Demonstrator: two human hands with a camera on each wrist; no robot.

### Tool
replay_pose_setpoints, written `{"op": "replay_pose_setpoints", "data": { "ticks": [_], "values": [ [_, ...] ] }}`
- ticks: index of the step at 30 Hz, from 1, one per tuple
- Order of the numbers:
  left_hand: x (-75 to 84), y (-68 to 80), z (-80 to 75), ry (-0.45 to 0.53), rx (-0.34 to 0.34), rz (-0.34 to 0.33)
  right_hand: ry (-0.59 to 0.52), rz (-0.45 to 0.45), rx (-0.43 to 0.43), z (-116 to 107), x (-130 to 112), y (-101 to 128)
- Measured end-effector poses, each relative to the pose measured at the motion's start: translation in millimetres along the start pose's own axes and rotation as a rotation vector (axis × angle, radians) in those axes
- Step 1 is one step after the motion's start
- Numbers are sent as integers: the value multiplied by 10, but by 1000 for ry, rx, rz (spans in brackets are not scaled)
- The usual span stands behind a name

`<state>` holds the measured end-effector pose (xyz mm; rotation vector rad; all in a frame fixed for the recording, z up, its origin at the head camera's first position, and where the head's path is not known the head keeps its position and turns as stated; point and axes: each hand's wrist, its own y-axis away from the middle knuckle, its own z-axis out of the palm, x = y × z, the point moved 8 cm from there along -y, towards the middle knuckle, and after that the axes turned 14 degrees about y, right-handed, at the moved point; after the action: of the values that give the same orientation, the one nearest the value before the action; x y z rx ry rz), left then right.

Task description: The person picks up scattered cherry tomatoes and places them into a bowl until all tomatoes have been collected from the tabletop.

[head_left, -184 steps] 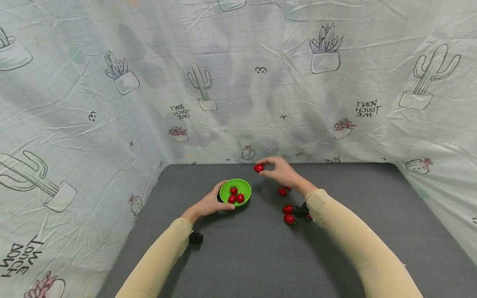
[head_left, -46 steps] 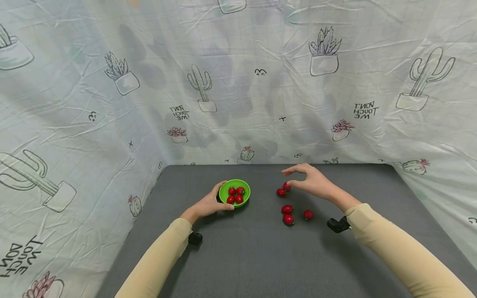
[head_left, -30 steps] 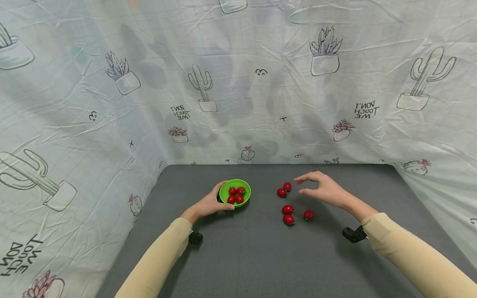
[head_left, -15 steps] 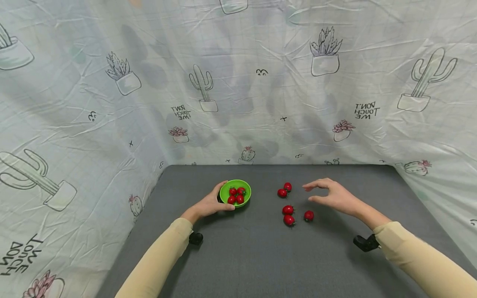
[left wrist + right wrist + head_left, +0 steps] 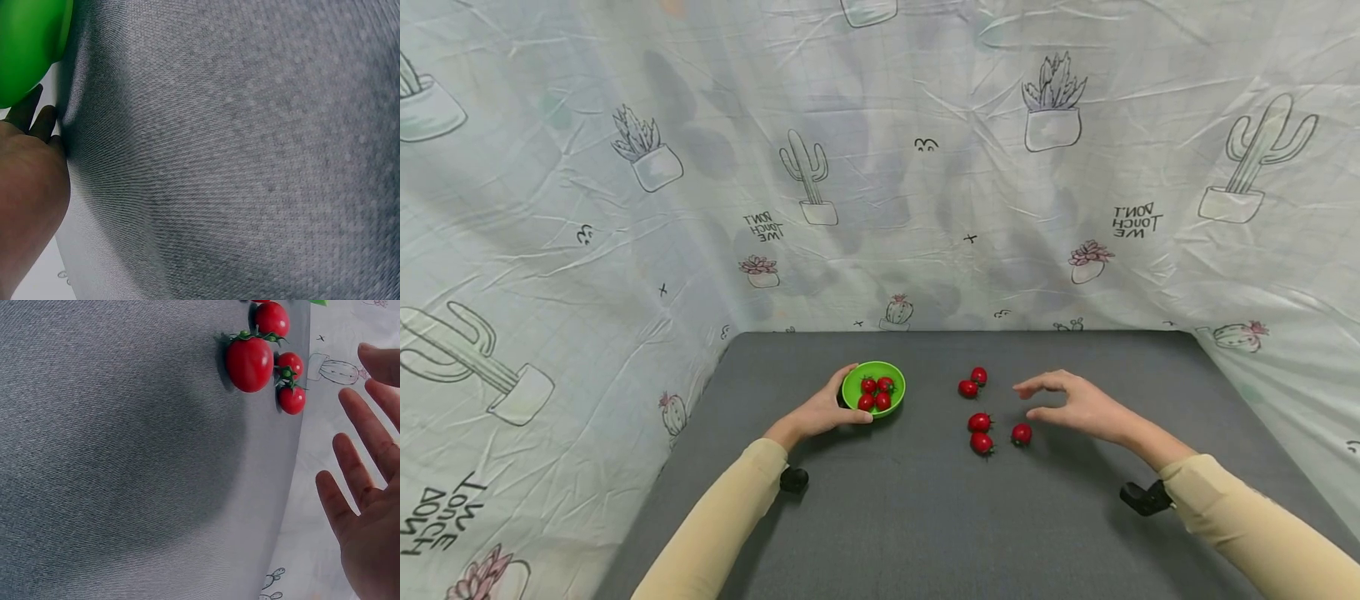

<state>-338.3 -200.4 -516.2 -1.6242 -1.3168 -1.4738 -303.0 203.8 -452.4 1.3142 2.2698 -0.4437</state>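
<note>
Head view: left hand (image 5: 820, 413) holds green bowl (image 5: 855, 379); right hand (image 5: 1078, 404) hovers near tomatoes (image 5: 979, 422).

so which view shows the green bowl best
The head view: the whole green bowl shows, four tomatoes inside, left hand gripping its rim. The left wrist view catches only a green edge; the right wrist view just a sliver.
</note>
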Motion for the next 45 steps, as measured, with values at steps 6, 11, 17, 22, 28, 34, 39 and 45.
{"op": "replay_pose_setpoints", "data": {
  "ticks": [6, 11, 17, 22, 28, 34, 39, 45],
  "values": [
    [-7, 4, -14, -15, 3, -6, -8, -20, -89, 95, 35, 18],
    [-3, 7, -17, -19, 8, -10, -12, -51, -149, 191, 60, 28],
    [1, 5, -5, -16, 6, -2, -10, -71, -189, 298, 114, 32],
    [-3, 5, 0, -13, 4, 1, 4, -83, -192, 358, 178, 16],
    [-14, 2, -4, -25, 3, -6, 13, -109, -175, 402, 201, -6],
    [-15, 7, -4, -21, 5, -7, 2, -115, -178, 421, 202, -18],
    [-5, 3, -2, -19, 3, -4, -22, -121, -187, 422, 199, -22],
    [-13, -10, -19, -21, 3, -11, -30, -134, -184, 424, 190, -33]
  ]
}}
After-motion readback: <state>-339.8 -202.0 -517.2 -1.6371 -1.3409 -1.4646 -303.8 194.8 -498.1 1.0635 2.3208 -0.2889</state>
